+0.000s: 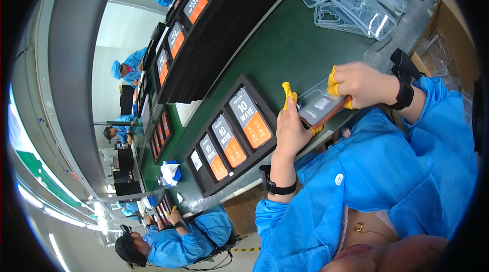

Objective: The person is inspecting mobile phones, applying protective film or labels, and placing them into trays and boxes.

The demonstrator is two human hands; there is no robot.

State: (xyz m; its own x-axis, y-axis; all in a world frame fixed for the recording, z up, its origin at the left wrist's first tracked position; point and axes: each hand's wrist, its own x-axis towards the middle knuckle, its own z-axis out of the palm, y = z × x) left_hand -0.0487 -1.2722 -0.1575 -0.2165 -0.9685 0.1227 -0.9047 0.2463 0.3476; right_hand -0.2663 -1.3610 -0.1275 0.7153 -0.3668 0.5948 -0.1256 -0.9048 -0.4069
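Observation:
A phone (325, 110) with an orange side is held between my two hands above the table's near edge. A clear plastic case (314, 94) shows at its far side; whether it is fitted on the phone or apart, I cannot tell. My left hand (291, 127), with yellow finger cots, grips the near-left end between thumb and fingers. At the other end, my right hand (359, 84), also in yellow finger cots, is closed on the phone's edge. Left of my left hand lies a black tray (227, 111) of several phones with grey-and-orange screen films.
Several clear plastic cases (356, 2) lie heaped at the far right of the green table (285, 43). Stacked black trays (224, 33) with more phones stand beyond. A cardboard box (448, 22) is at right. Co-workers in blue (186, 241) sit along the line.

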